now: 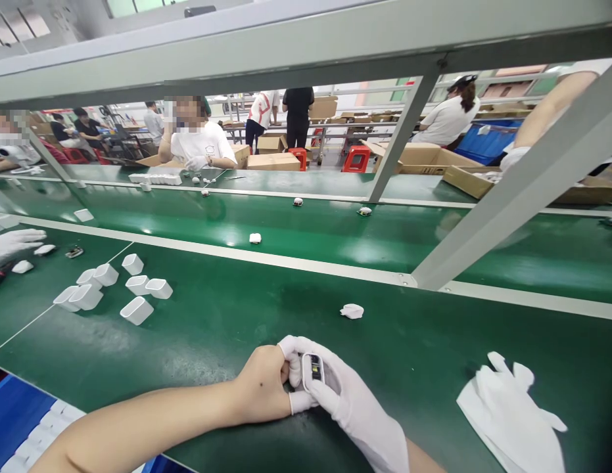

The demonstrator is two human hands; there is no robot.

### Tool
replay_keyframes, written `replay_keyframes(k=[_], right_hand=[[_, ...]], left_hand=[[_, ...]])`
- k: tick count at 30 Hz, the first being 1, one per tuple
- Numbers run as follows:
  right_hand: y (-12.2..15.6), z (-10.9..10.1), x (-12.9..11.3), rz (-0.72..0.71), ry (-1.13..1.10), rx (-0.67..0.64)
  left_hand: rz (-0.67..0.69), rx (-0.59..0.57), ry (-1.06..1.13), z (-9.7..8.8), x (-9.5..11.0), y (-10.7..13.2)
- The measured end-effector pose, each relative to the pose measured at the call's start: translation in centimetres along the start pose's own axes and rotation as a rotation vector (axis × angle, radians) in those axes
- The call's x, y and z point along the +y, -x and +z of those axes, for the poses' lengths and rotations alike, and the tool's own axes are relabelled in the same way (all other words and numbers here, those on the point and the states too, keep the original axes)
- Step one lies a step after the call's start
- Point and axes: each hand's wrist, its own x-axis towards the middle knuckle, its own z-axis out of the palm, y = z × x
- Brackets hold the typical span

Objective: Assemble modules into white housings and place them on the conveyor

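Low over the green bench, my left hand (266, 382) and my right hand (338, 384) meet around a small white plastic housing (306, 372). Its open end faces up and shows dark electronic parts and a yellowish piece inside. White finger cots cover the thumb and fingertips of my left hand, which pinch the housing from the left. A full white glove is on my right hand, its thumb and fingers closed on the housing's right side. A crumpled small white piece (352, 311) lies beyond my hands. To the right rests a spare white glove (513, 414).
Several empty white housings (137, 310) stand at left. A co-worker's gloved hand (14, 244) is at the far left edge. Beyond a pale rail, a green conveyor belt (306, 253) carries small parts. A slanted metal post (507, 190) rises at right; a blue bin (20, 420) sits below left.
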Motion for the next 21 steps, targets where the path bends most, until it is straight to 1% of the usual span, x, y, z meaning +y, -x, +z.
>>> replay_keyframes(k=[1, 3, 4, 7, 10, 12, 14, 16, 17, 18, 19, 20, 21], right_hand=[[-0.1, -0.2, -0.2, -0.009, -0.015, -0.039], [-0.3, -0.4, -0.1, -0.015, -0.009, -0.100], [-0.4, -0.5, 0.0, -0.012, 0.005, -0.107], [-0.5, -0.1, 0.7, 0.008, 0.051, -0.069], [-0.3, 0.4, 1.1, 0.015, 0.117, -0.042], [-0.2, 0.2, 1.2, 0.018, 0.169, -0.062], [-0.3, -0.7, 1.0, 0.025, 0.234, -0.077], [-0.5, -2.3, 0.9, -0.003, 0.337, -0.051], [-0.7, -3.3, 0.9, -0.043, 0.413, -0.004], [-1.0, -4.4, 1.0, -0.102, 0.503, 0.068], [-1.4, -5.6, 1.2, -0.167, 0.622, 0.185], [-1.9, -6.8, 1.5, -0.227, 0.770, 0.319], [-2.5, -7.9, 1.9, -0.267, 0.925, 0.413]], left_hand=[[0.029, 0.005, -0.020, -0.1, 0.0, 0.0], [0.130, 0.026, -0.103, -0.2, 0.0, 0.0], [0.187, 0.037, -0.148, -0.2, 0.0, 0.1], [0.362, 0.085, -0.285, 0.1, -0.4, 0.1], [0.563, 0.162, -0.416, 0.3, -0.8, 0.0], [0.636, 0.190, -0.463, 0.2, -0.9, -0.1], [0.597, 0.169, -0.452, -0.2, -0.7, -0.3], [0.470, 0.122, -0.390, -0.9, -0.5, -0.6], [0.411, 0.088, -0.355, -1.3, -0.5, -0.8], [0.371, 0.041, -0.328, -1.8, -0.4, -1.0], [0.353, -0.023, -0.309, -2.3, -0.5, -1.3], [0.354, -0.100, -0.295, -2.9, -0.5, -1.5], [0.366, -0.180, -0.281, -3.3, -0.6, -1.8]])
